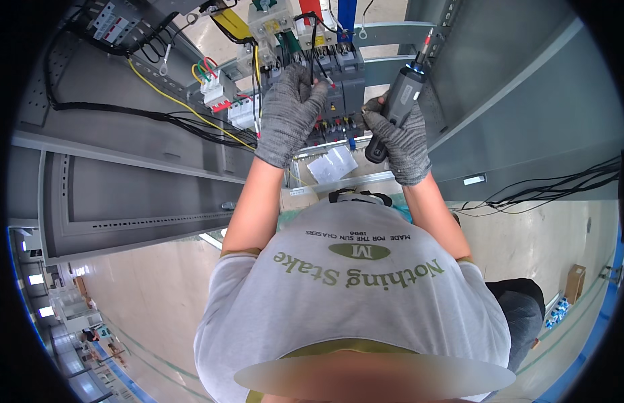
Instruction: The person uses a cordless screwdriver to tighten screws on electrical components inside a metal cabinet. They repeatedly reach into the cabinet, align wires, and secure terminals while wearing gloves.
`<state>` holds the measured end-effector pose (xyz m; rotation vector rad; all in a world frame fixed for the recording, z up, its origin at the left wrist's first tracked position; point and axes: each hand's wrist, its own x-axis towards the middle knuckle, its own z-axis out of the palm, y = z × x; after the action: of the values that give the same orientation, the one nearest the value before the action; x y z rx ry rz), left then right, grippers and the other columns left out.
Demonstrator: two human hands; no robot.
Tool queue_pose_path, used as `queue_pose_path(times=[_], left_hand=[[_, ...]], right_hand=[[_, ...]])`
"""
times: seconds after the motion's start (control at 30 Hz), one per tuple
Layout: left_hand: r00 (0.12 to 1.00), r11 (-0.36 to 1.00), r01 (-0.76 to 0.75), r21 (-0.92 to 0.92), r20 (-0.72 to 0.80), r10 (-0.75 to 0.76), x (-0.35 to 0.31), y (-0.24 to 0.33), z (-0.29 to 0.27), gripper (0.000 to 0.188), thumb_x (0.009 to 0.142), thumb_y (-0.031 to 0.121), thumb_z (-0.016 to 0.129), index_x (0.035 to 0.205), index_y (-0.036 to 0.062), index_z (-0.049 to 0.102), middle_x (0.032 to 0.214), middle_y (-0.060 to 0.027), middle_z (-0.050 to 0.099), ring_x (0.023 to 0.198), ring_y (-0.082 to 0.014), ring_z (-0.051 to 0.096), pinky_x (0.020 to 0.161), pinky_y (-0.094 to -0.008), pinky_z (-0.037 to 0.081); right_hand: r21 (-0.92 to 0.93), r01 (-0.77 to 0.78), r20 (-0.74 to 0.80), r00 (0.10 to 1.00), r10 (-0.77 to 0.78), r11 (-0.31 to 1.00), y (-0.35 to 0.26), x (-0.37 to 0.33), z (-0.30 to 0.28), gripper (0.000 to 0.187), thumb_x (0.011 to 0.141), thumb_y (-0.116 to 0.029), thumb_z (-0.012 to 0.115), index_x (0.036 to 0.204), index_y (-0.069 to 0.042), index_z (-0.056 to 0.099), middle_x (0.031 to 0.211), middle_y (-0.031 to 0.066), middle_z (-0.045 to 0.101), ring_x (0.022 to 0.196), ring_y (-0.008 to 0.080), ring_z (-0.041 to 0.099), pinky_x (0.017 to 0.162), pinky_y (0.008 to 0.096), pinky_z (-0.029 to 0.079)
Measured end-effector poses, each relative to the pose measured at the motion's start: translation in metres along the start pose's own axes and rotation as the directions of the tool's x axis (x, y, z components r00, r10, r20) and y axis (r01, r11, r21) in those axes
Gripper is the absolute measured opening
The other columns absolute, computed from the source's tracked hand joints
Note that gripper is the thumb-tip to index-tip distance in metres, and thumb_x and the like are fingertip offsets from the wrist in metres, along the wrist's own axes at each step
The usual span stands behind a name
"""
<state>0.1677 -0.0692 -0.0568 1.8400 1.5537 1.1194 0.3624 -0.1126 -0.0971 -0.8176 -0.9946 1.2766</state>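
Observation:
My right hand [407, 142], in a grey knitted glove, is wrapped round a dark grey electric screwdriver [403, 94]. The driver's bit, with a red sleeve, points up and away from me. Thumb and forefinger come together beside the tool's body; whether anything small is between them I cannot make out. My left hand [292, 117], gloved alike, is at the near left side of a dark moulded-case circuit breaker [344, 77]. Its fingers are curled in and its thumb is bent toward them. Thin black wires [314, 47] with pale and red ends hang close by, and what the fingertips grip is hidden.
Grey cabinet walls [513, 87] rise on both sides. White miniature breakers [219, 91] and a black wire bundle [150, 113] lie left. Yellow, red and blue busbars [347, 20] stand beyond the breaker. A clear plastic sheet [332, 164] lies nearer me. Loose black cables [554, 185] hang right.

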Motion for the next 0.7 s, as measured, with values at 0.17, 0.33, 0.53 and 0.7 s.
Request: queue_pose_path(times=[0.17,0.33,0.53,0.7], left_hand=[[0.998,0.901,0.049,-0.431,-0.007,-0.058,0.004,0.006,0.021,0.019,0.087,0.020,0.067,0.086,0.0031,0.057,0.070,0.0016,0.050,0.064,-0.0071,0.044,0.058,-0.0236,0.039],[0.996,0.964,0.093,-0.248,0.023,-0.090,-0.001,-0.001,0.026,0.021,0.087,0.022,0.067,0.093,0.0027,0.063,0.078,-0.0021,0.060,0.073,-0.0081,0.051,0.067,-0.0232,0.042],[0.951,0.808,0.302,-0.506,0.222,-0.217,-0.004,0.016,0.014,0.028,0.089,0.031,0.066,0.097,0.0047,0.066,0.063,0.0058,0.047,0.053,-0.0028,0.039,0.047,-0.0200,0.030],[0.951,0.803,0.293,-0.519,0.241,-0.192,-0.004,0.011,0.014,0.028,0.091,0.033,0.063,0.098,0.0067,0.067,0.063,0.0077,0.044,0.051,-0.0018,0.034,0.045,-0.0194,0.025]], right_hand=[[-0.061,0.022,-0.015,1.000,-0.023,0.998,0.004,0.009,0.002,0.033,0.078,0.000,0.071,0.104,-0.004,0.051,0.091,0.0075,0.064,0.081,0.0148,0.063,0.071,0.0276,0.053],[0.012,0.049,-0.042,0.998,-0.049,0.999,0.001,0.014,0.007,0.030,0.078,0.005,0.068,0.103,-0.004,0.052,0.092,0.0081,0.063,0.086,0.0180,0.064,0.076,0.0299,0.053],[-0.062,0.065,-0.032,0.997,-0.067,0.996,0.004,0.017,0.006,0.032,0.078,0.005,0.069,0.104,-0.004,0.052,0.093,0.0082,0.064,0.085,0.0170,0.064,0.076,0.0295,0.053],[0.017,0.085,-0.008,0.996,-0.085,0.996,0.002,0.018,0.009,0.032,0.079,0.005,0.069,0.104,-0.004,0.052,0.093,0.0081,0.064,0.084,0.0161,0.063,0.076,0.0294,0.053]])
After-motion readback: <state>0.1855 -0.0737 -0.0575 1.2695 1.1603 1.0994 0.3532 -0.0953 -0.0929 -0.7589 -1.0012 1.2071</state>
